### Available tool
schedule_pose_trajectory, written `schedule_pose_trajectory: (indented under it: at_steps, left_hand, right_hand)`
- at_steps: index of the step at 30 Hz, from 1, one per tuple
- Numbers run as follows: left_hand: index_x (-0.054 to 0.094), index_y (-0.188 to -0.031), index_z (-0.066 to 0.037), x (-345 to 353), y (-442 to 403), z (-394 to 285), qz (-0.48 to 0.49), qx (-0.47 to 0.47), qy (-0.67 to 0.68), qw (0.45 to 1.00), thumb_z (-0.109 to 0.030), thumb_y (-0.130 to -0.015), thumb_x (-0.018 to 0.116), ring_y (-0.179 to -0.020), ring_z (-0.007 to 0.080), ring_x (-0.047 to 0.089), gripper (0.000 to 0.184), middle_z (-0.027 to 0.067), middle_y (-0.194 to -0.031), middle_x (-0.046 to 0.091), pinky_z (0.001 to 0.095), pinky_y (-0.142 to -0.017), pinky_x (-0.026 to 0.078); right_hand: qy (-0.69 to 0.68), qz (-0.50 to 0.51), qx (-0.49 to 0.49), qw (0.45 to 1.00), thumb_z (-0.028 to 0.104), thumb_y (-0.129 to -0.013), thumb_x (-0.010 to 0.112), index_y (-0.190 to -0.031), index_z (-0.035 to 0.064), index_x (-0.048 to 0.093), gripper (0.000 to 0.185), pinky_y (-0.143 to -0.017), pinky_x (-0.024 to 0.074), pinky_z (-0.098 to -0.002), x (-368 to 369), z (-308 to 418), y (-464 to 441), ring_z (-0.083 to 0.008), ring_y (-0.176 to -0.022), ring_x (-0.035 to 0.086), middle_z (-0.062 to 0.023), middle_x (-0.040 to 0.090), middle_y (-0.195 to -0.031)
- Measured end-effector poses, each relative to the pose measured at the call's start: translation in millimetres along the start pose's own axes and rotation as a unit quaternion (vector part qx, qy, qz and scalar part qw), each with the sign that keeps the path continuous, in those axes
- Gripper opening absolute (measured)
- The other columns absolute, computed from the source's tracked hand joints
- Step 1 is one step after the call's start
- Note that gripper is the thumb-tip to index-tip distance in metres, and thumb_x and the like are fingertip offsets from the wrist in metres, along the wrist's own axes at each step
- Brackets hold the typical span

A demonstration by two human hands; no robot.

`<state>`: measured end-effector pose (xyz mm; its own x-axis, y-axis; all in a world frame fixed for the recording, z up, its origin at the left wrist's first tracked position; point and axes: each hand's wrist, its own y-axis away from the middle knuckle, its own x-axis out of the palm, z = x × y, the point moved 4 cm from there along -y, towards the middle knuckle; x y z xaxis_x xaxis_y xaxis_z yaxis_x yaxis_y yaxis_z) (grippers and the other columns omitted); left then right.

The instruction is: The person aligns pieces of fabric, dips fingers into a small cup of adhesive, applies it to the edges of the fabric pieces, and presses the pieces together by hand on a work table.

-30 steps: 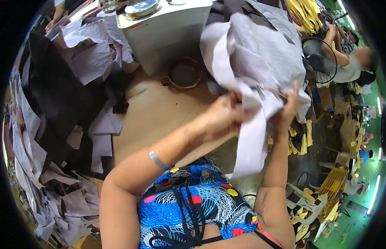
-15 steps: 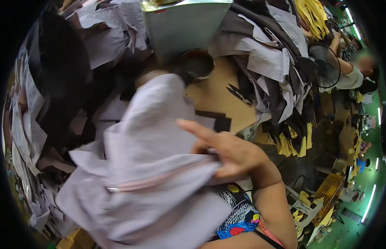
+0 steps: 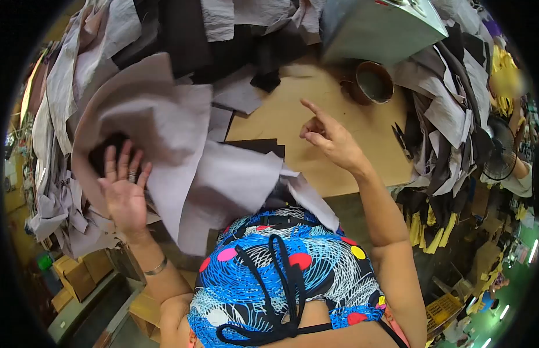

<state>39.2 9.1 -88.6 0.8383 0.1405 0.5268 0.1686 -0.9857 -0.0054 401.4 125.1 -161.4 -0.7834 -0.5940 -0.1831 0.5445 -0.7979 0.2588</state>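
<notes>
My left hand point(image 3: 125, 194) is raised palm up at the left, its fingers spread, against a large greyish-pink fabric piece point(image 3: 182, 133). That piece curves over the table's left part and hangs toward my lap. My right hand point(image 3: 333, 139) hovers above the tan tabletop point(image 3: 316, 168), index finger stretched out, the others curled, with nothing in it. Dark flat pieces point(image 3: 255, 146) lie beside the fabric. A pair of dark snips point(image 3: 401, 140) rests near the table's right edge.
A brown mug point(image 3: 374, 83) stands beside a grey metal box point(image 3: 382, 32) at the back. Fabric heaps point(image 3: 449, 116) hang over the right edge, others point(image 3: 101, 52) lie at the left. A fan point(image 3: 500, 148) is far right; cardboard boxes point(image 3: 78, 275) are lower left.
The view has swung left. The fabric has moved from the right side, across my front, to the left. Both hands have come apart, and my right hand has let go of it.
</notes>
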Motion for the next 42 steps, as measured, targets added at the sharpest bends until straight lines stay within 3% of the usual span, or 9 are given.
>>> schedule_pose_trajectory:
  at_steps: [5, 11, 17, 22, 26, 29, 36, 40, 42]
  left_hand:
    - [0.041, -0.125, -0.002, 37.5, 24.7, 24.9, -0.124, 0.218, -0.451, 0.857, -0.028, -0.092, 0.048, -0.110, 0.0267, 0.048, 0.042, 0.0155, -0.124, 0.047, 0.0382, -0.092, 0.040]
    - [0.050, -0.117, -0.012, 133.4, 25.6, 99.7, 0.341, 0.091, -0.724, 0.593, -0.031, -0.067, 0.073, -0.115, 0.0323, 0.045, 0.058, 0.0103, -0.123, 0.047, 0.0461, -0.094, 0.036]
    - [0.058, -0.101, -0.005, 55.0, 1.2, 135.3, 0.295, 0.129, -0.675, 0.663, 0.001, -0.073, 0.059, -0.090, 0.0263, 0.060, 0.029, 0.0087, -0.096, 0.060, 0.0318, -0.076, 0.048]
    - [0.059, -0.097, -0.002, 28.9, -42.6, 84.8, -0.017, -0.119, -0.482, 0.868, 0.003, -0.084, 0.050, -0.074, 0.0080, 0.056, 0.017, 0.0016, -0.079, 0.059, 0.0219, -0.063, 0.045]
    - [0.060, -0.100, -0.002, 22.4, -87.5, 42.4, -0.045, 0.080, -0.335, 0.938, -0.005, -0.088, 0.050, -0.071, 0.0105, 0.058, 0.016, 0.0074, -0.082, 0.063, 0.0242, -0.063, 0.045]
    - [0.059, -0.102, -0.001, 50.8, -104.8, 42.4, 0.064, 0.100, -0.542, 0.832, -0.007, -0.088, 0.051, -0.073, 0.0169, 0.060, 0.017, 0.0121, -0.086, 0.064, 0.0274, -0.065, 0.046]
    - [0.059, -0.105, -0.003, 87.1, -124.5, 69.2, 0.163, 0.004, -0.836, 0.525, -0.017, -0.084, 0.056, -0.090, 0.0359, 0.059, 0.026, 0.0205, -0.099, 0.061, 0.0408, -0.077, 0.045]
    - [0.059, -0.105, -0.003, 179.9, -48.3, 34.9, 0.091, 0.279, -0.700, 0.652, -0.007, -0.075, 0.064, -0.096, 0.0317, 0.058, 0.031, 0.0146, -0.103, 0.061, 0.0387, -0.082, 0.046]
    - [0.055, -0.110, -0.002, 214.3, -17.1, 59.5, 0.283, 0.150, -0.609, 0.726, -0.002, -0.071, 0.066, -0.100, 0.0327, 0.057, 0.040, 0.0150, -0.106, 0.060, 0.0387, -0.087, 0.044]
  right_hand:
    - [-0.061, -0.028, 0.049, 0.997, 0.011, -0.076, 0.062, -0.140, 0.0100, 0.025, 0.075, -0.077, 0.0447, -0.0302, 10.0, -8.2, 46.1, -0.0200, -0.079, 0.057, -0.0087, 0.058, -0.083]
    - [0.158, 0.039, -0.014, 0.987, -0.002, -0.068, 0.057, -0.139, 0.0108, 0.029, 0.078, -0.077, 0.0461, -0.0374, 20.7, 10.9, 72.0, -0.0306, -0.086, 0.058, -0.0156, 0.061, -0.091]
    - [0.243, -0.090, -0.031, 0.965, -0.008, -0.067, 0.049, -0.133, 0.0125, 0.038, 0.070, -0.070, 0.0456, -0.0441, -25.4, -1.8, 38.0, -0.0371, -0.075, 0.058, -0.0213, 0.059, -0.082]
    - [0.311, -0.178, -0.105, 0.928, -0.012, -0.068, 0.049, -0.129, 0.0076, 0.043, 0.064, -0.064, 0.0450, -0.0448, -27.7, -8.3, 28.6, -0.0369, -0.068, 0.056, -0.0221, 0.061, -0.083]
    - [0.337, -0.291, -0.348, 0.825, -0.013, -0.063, 0.055, -0.122, 0.0046, 0.051, 0.061, -0.066, 0.0443, -0.0374, -24.4, 40.7, 57.5, -0.0263, -0.070, 0.057, -0.0145, 0.063, -0.087]
    - [0.400, -0.315, -0.423, 0.750, -0.010, -0.062, 0.058, -0.120, 0.0063, 0.054, 0.060, -0.067, 0.0436, -0.0317, -22.8, 43.7, 79.1, -0.0202, -0.071, 0.056, -0.0079, 0.063, -0.084]
    - [0.358, -0.214, -0.238, 0.877, -0.011, -0.065, 0.053, -0.123, 0.0045, 0.052, 0.060, -0.065, 0.0444, -0.0342, -7.4, -33.0, 68.0, -0.0223, -0.066, 0.056, -0.0096, 0.063, -0.079]
    - [0.299, -0.258, -0.287, 0.873, -0.013, -0.067, 0.053, -0.121, 0.0018, 0.052, 0.056, -0.067, 0.0451, -0.0342, -7.8, 4.1, 74.8, -0.0241, -0.069, 0.058, -0.0118, 0.064, -0.087]
    - [0.294, -0.258, -0.314, 0.865, -0.016, -0.071, 0.053, -0.117, -0.0009, 0.053, 0.048, -0.070, 0.0463, -0.0350, -7.1, 26.8, 79.1, -0.0269, -0.072, 0.059, -0.0143, 0.063, -0.086]
